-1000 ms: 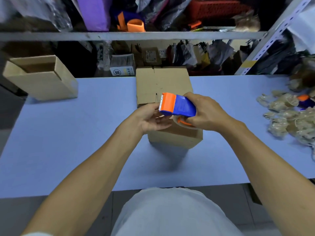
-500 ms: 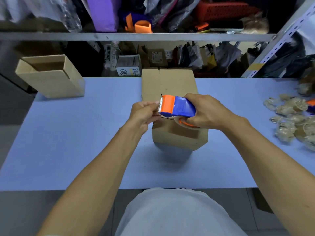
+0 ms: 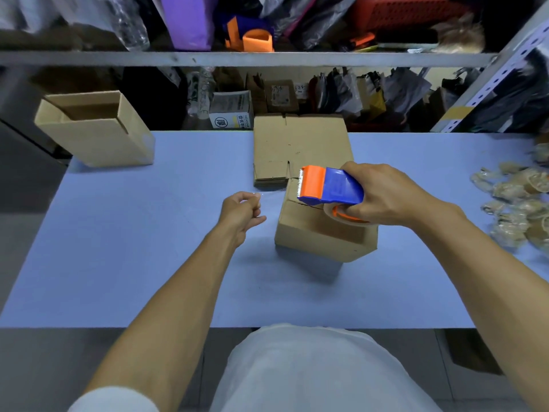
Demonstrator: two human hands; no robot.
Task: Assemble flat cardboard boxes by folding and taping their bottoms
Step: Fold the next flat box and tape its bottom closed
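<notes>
Gripping the blue-and-orange tape dispenser (image 3: 329, 185), the right hand (image 3: 386, 193) has its fingers curled round the handle and the roll, and holds it just above the cardboard box (image 3: 320, 230) at the middle of the blue table (image 3: 133, 248). Orange toothed cutter points left, and it sits over the box's far left corner. Over on the left, the left hand (image 3: 241, 212) hangs above the table just beside the box, not touching it. Its fingers are curled in and thumb and forefinger pinch the end of a clear strip of tape (image 3: 274, 195), a faint glint running right toward the cutter; how firmly it has hold of the tape is hard to make out.

Upside down the box sits, closed brown flaps facing up, and the dispenser covers the seam between them. Right behind it, touching its far side, lies a stack of flat cardboard blanks (image 3: 300, 147) reaching to the table's far edge. Far left, at the table's corner, stands an assembled box (image 3: 95, 129) with its open top facing up. Along the right edge there's a heap of crumpled clear packets (image 3: 517, 203), blurred. Beyond the table runs a metal shelf (image 3: 237, 58) crowded with bags and small cartons, a second orange dispenser (image 3: 252, 37) sitting on top.
</notes>
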